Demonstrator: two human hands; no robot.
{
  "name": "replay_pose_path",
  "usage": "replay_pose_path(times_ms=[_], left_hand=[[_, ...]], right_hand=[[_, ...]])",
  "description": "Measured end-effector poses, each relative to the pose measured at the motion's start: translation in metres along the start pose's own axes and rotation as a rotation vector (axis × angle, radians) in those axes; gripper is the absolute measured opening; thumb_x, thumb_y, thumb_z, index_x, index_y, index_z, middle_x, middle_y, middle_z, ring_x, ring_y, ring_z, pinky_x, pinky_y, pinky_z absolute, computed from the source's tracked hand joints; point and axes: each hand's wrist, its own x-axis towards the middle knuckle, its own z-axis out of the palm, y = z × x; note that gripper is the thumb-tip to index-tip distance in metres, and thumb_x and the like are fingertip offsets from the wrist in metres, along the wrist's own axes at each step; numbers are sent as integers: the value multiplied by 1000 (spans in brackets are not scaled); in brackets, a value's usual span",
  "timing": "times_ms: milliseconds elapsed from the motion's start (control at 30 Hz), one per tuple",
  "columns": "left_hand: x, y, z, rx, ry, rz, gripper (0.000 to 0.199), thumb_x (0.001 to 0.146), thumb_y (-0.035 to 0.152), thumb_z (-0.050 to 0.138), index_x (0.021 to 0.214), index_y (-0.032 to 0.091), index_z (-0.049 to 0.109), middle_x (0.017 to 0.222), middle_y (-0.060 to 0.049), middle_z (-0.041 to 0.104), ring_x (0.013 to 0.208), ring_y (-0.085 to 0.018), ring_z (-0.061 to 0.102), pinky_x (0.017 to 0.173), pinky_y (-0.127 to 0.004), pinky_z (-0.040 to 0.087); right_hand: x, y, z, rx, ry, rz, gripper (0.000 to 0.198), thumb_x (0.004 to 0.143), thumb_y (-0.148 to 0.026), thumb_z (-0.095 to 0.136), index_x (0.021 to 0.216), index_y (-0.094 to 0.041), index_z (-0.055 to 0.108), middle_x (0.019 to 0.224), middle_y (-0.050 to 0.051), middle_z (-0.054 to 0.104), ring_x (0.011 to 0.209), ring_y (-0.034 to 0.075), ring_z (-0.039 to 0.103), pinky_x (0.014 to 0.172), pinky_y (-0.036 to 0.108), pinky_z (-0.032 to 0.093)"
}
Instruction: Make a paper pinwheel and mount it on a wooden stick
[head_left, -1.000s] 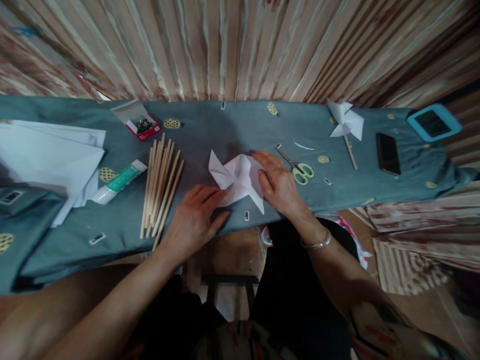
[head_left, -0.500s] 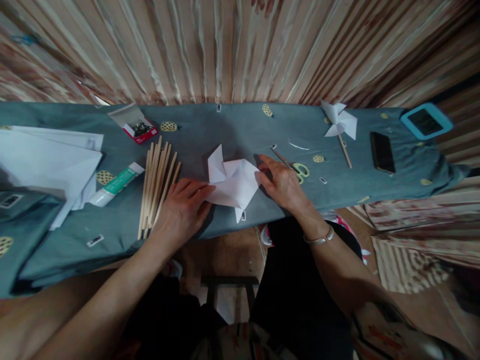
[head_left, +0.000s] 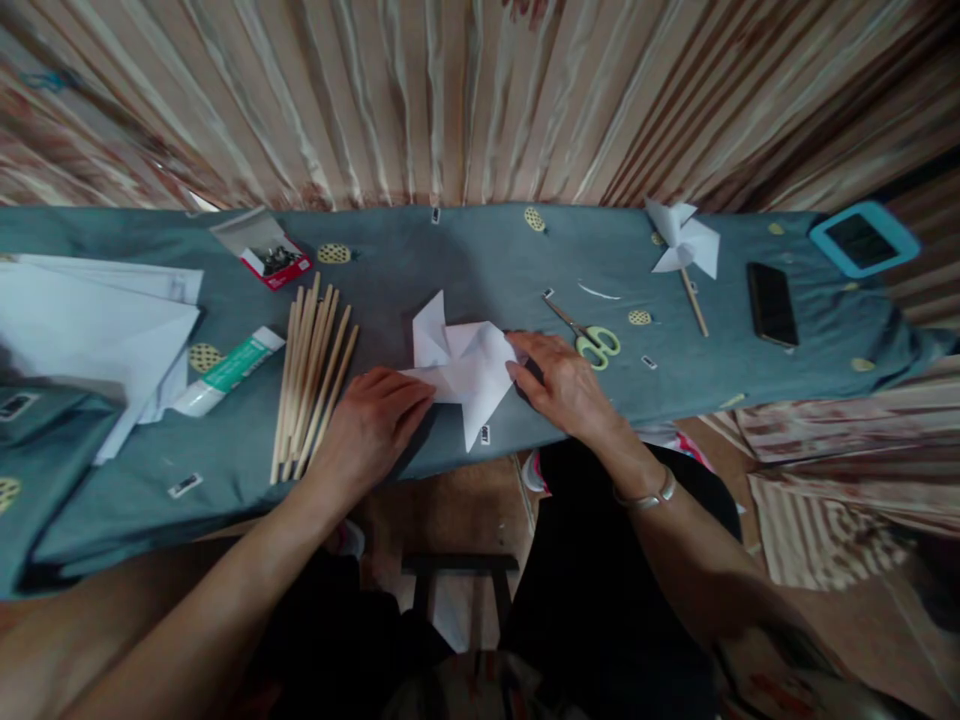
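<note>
A white folded paper pinwheel (head_left: 469,365) without a stick lies on the cloth between my hands. My left hand (head_left: 375,415) has its fingers closed over the pinwheel's left blade. At the opposite edge, my right hand (head_left: 555,378) pinches the right blade between thumb and fingers. Just left of my left hand lies a row of wooden sticks (head_left: 307,370). Scissors with pale green handles (head_left: 592,340) rest beyond my right hand. A finished-looking pinwheel on a stick (head_left: 686,245) lies farther to the right.
At the left are white paper sheets (head_left: 82,320), a green and white glue tube (head_left: 229,372) and an open red box (head_left: 279,265) of small metal pieces. A dark phone (head_left: 772,303) and a blue-framed device (head_left: 862,240) lie at the right. Striped curtains (head_left: 450,100) hang behind the table.
My right hand has closed in on the pinwheel's right edge. The lower part of the paper now stands out as a narrower blade, and the left blade is folded flatter under my left fingers.
</note>
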Motion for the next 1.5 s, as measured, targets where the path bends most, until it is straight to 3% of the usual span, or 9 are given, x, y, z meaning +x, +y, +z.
replay_pose_path(times_ms=[267, 433, 533, 667, 833, 1167, 1333, 1500], left_hand=[[5, 1, 1, -72, 38, -105, 24, 95, 26, 52, 91, 18, 74, 87, -7, 74, 80, -21, 66, 77, -35, 56], [7, -1, 5, -72, 32, -162, 22, 93, 28, 53, 95, 20, 74, 89, -6, 75, 81, -21, 69, 77, -35, 56], [6, -2, 7, -77, 57, -179, 21, 92, 27, 55, 101, 19, 73, 88, -7, 75, 81, -22, 69, 76, -35, 57], [4, -2, 8, -84, 62, -178, 21, 91, 25, 56, 103, 18, 71, 89, -6, 75, 82, -21, 70, 78, -35, 57], [5, -2, 8, -96, 61, -202, 21, 90, 23, 57, 105, 20, 71, 89, -5, 75, 82, -21, 70, 79, -36, 57], [5, -1, 8, -79, 53, -203, 22, 90, 25, 55, 106, 20, 70, 87, -5, 75, 80, -20, 69, 77, -33, 56], [5, 0, 8, -79, 49, -199, 22, 90, 24, 55, 105, 19, 71, 86, -5, 75, 79, -21, 69, 77, -34, 56], [6, 0, 8, -82, 58, -197, 21, 90, 23, 56, 103, 18, 71, 87, -6, 75, 79, -20, 70, 75, -32, 55]], right_hand=[[-5, -22, -5, 85, 140, 10, 31, 96, -31, 54, 121, -18, 67, 126, 12, 69, 118, 27, 63, 103, 49, 51], [-9, -45, -1, 168, 73, -68, 31, 97, -24, 50, 123, -18, 65, 119, 10, 72, 112, 24, 65, 99, 45, 54], [-13, -52, 5, 132, 69, -73, 32, 98, -23, 46, 124, -19, 64, 126, 11, 68, 119, 26, 61, 104, 48, 50], [-18, -55, 14, 83, 52, -110, 39, 94, -14, 44, 128, -20, 61, 146, 12, 51, 137, 29, 46, 112, 52, 43], [-20, -55, 21, 80, 7, -113, 51, 90, -9, 43, 136, -27, 53, 154, 8, 40, 144, 30, 36, 113, 56, 40], [-17, -55, 25, 78, -23, -117, 47, 89, -8, 42, 132, -22, 55, 155, 12, 37, 145, 31, 33, 114, 56, 39], [-15, -56, 26, 37, -13, -147, 43, 90, -7, 40, 127, -14, 59, 150, 17, 39, 142, 32, 36, 114, 52, 41], [-12, -57, 27, 64, -39, -95, 44, 91, -9, 40, 129, -23, 57, 152, 11, 40, 142, 30, 35, 113, 55, 41]])
